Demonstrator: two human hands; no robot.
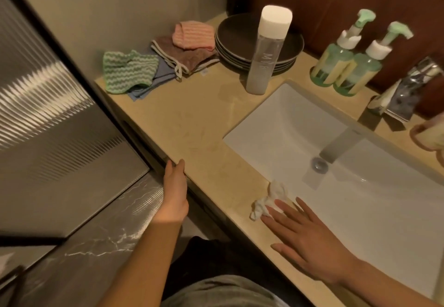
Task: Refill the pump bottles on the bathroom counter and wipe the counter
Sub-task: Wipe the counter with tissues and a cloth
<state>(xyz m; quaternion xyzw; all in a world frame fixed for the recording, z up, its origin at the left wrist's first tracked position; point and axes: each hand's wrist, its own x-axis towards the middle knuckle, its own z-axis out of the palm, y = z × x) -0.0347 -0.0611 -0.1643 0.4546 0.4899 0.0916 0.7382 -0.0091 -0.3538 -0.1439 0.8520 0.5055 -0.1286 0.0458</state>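
Beige worktop (192, 126) carries a crumpled tissue (269, 199) beside the sink (300, 126); the right grip (312, 246), fingers (288, 211) spread flat, presses on it. Left grip (175, 191), relaxed, touches the worktop edge; pump bottles (360, 71) stand well apart.

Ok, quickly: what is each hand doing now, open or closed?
Left hand: open, resting on the counter edge.
Right hand: open, pressing flat on the crumpled tissue.

Presses crumpled tissue (269, 202) onto beige counter (187, 126) with flat right hand (310, 241), just beside sink (288, 119). Rests left hand (175, 191) on counter's front edge. Faces two touching green pump bottles (358, 73) behind sink.
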